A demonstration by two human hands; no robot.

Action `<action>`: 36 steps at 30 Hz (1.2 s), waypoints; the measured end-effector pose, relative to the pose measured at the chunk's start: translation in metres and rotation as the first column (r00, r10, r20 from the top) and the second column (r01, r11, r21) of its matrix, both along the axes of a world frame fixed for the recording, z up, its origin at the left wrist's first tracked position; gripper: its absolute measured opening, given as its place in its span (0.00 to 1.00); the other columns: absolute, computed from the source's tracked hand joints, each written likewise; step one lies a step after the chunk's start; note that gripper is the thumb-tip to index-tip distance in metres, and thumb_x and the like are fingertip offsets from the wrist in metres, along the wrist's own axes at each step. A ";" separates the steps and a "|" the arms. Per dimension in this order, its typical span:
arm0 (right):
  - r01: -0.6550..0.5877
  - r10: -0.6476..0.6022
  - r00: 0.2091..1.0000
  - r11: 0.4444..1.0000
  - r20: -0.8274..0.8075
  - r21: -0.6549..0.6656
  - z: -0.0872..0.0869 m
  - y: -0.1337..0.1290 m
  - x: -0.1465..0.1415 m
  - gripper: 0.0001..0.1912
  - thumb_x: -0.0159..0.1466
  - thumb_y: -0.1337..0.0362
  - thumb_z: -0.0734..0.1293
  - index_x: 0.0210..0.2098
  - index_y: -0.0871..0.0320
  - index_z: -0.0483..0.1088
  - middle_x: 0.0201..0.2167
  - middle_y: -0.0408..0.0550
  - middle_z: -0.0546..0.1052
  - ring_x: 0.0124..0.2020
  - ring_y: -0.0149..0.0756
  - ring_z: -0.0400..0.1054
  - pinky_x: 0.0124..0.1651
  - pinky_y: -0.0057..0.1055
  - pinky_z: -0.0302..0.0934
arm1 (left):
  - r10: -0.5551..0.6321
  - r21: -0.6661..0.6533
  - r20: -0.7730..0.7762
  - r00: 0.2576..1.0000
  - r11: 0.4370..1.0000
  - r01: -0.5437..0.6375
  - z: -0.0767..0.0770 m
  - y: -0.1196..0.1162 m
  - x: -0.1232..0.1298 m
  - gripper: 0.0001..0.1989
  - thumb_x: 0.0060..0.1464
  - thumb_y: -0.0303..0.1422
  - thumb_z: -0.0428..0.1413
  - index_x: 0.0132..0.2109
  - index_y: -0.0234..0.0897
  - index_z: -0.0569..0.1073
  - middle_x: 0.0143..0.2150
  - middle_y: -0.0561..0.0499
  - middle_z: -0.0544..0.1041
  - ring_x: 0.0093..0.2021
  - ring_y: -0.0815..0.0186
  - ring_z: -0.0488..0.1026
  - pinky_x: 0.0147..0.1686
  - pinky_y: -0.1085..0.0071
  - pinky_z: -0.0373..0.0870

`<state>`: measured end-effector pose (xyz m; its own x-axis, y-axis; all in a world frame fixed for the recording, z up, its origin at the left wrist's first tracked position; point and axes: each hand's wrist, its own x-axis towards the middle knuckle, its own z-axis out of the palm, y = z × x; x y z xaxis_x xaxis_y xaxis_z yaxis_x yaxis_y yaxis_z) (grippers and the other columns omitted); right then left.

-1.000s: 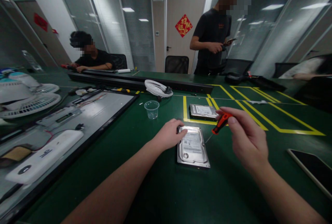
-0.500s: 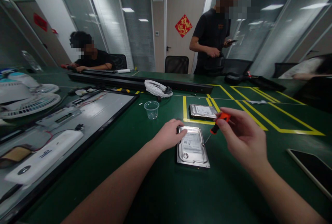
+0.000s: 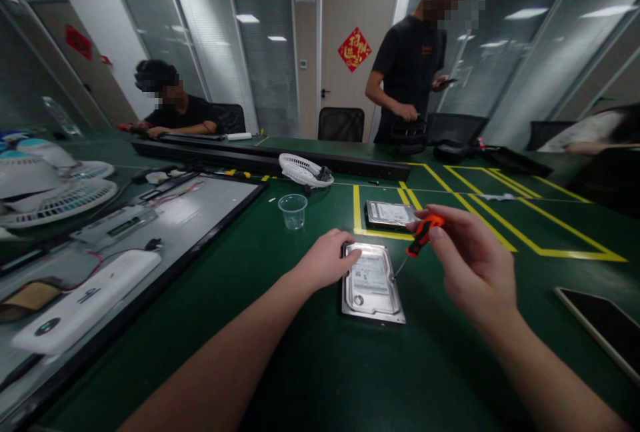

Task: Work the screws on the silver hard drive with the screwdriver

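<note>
A silver hard drive (image 3: 374,285) lies label up on the green table (image 3: 320,379). My left hand (image 3: 330,257) grips its upper left side, the thumb on the top face and the other fingers partly hidden over the far edge. In my right hand (image 3: 475,255) is a screwdriver (image 3: 424,235) with an orange and black handle, held by the fingertips. Its thin shaft slants down to the right edge of the drive, where the tip appears to touch. Beyond, a second hard drive (image 3: 389,214) rests inside a yellow tape outline, close to the screwdriver handle.
A clear plastic cup (image 3: 293,213) stands left of the drives, with a white fan guard (image 3: 305,172) behind it. An opened flat panel (image 3: 200,219) covers the left side. A phone (image 3: 600,325) lies at right. Across the table a person (image 3: 407,72) stands and another (image 3: 183,112) sits.
The fingers of my right hand have shifted on the screwdriver handle, the thumb moving right. My left hand and the drive stay put. The standing person's lower hand has come down slightly.
</note>
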<state>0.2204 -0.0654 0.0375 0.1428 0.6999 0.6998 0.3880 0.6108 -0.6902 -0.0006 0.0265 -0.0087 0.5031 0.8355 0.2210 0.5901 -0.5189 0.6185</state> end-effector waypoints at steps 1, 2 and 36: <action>0.018 -0.018 1.000 1.000 0.020 0.007 -0.001 0.001 0.001 0.16 0.70 0.64 0.70 0.57 0.48 0.74 0.51 0.49 0.80 0.49 0.40 0.78 0.55 0.40 0.74 | 0.000 -0.001 -0.001 1.000 1.000 0.000 0.000 0.000 0.000 0.17 0.65 0.42 0.56 0.53 0.35 0.79 0.46 0.45 0.77 0.43 0.59 0.75 0.46 0.63 0.72; 0.039 -0.039 0.998 0.999 0.045 0.016 -0.002 0.001 0.002 0.17 0.69 0.65 0.71 0.57 0.48 0.75 0.49 0.48 0.80 0.48 0.39 0.78 0.54 0.39 0.73 | 0.000 0.000 -0.001 1.000 1.000 0.000 0.000 0.000 0.000 0.17 0.65 0.42 0.56 0.53 0.35 0.79 0.46 0.45 0.76 0.43 0.59 0.75 0.46 0.63 0.72; -0.019 0.018 0.999 0.999 -0.047 -0.027 0.002 -0.002 0.000 0.13 0.74 0.61 0.64 0.55 0.49 0.76 0.52 0.50 0.80 0.52 0.43 0.78 0.57 0.45 0.71 | -0.003 -0.004 0.009 1.000 1.000 0.003 0.001 -0.001 0.000 0.18 0.65 0.42 0.56 0.53 0.35 0.79 0.48 0.44 0.77 0.42 0.59 0.75 0.45 0.63 0.72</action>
<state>0.2202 -0.0678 0.0394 0.1620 0.7217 0.6730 0.3437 0.5981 -0.7240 -0.0009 0.0258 -0.0079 0.5032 0.8351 0.2223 0.5830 -0.5179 0.6260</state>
